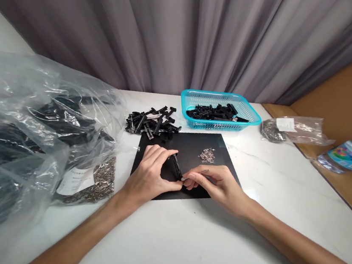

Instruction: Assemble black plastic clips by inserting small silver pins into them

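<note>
My left hand (151,171) holds a narrow black plastic part (177,167) upright between thumb and forefinger, above a black mat (190,143). At the lower end of that part, the fingertips of my right hand (214,183) are pinched together on a thin metal tool (204,172); its exact kind is hard to make out. A small pile of shiny metal pieces (207,156) lies on the mat, just beyond my right hand. Behind the mat is a heap of similar black plastic parts (152,124).
A blue plastic basket (254,116) holds more black parts at the back. To the left are a large clear bag (39,93) and a labelled bag of small metal pieces (101,179). Another small bag (304,129) and a plastic bottle (348,155) lie right.
</note>
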Motion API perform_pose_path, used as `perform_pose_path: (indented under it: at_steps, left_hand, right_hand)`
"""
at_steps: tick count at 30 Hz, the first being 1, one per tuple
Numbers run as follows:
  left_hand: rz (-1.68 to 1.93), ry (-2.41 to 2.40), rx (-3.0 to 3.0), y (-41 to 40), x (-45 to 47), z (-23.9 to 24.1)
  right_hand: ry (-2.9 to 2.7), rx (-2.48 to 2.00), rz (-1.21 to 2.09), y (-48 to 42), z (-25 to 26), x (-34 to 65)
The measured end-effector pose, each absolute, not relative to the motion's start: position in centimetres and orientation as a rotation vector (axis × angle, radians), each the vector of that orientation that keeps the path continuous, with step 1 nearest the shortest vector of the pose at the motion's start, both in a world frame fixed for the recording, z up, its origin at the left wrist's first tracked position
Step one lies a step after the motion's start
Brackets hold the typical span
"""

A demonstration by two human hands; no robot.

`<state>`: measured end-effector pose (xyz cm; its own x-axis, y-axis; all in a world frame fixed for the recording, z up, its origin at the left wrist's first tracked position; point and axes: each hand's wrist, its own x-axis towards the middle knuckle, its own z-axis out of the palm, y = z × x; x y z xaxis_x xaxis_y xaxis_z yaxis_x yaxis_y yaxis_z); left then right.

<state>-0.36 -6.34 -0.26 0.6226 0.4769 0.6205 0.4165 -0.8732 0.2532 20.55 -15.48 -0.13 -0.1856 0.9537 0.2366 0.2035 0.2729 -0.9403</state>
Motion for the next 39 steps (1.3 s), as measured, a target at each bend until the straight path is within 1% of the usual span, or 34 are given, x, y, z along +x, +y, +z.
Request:
perform_pose_path:
  at_steps: [5,10,13,16,21,26,33,39]
  left_hand:
    - [1.022,0.783,2.73,-6.0,-0.3,0.0]
    - [0.932,0.83,2.726,-5.5,-0.2,0.3]
    - [0.892,0.804,2.775,-5.6,-0.2,0.4]
    - [0.864,0.794,2.827,-5.7,-0.2,0.3]
    - [0.842,0.844,2.819,-5.7,-0.3,0.1]
    - [0.821,0.797,2.866,-5.8,-0.1,0.3]
    - [0.814,0.79,2.89,-5.7,-0.1,0.1]
    - [0.82,0.784,2.864,-5.7,0.0,0.3]
  right_hand:
    - [-1.661,-1.127,0.881,-15.4,0.8,20.7]
    - [-1.581,-1.27,0.426,-13.4,2.2,24.5]
    - [-1.786,-1.511,0.289,-12.3,1.9,27.6]
    - [-1.989,-1.681,0.309,-12.3,1.0,29.4]
    - [-2.274,-1.651,0.283,-13.1,-0.1,29.0]
    - [-2.018,-1.68,0.208,-12.0,-0.6,28.1]
    - [-1.871,-1.538,0.337,-11.0,-0.6,28.4]
    - [-1.803,-1.571,0.386,-11.0,0.2,28.6]
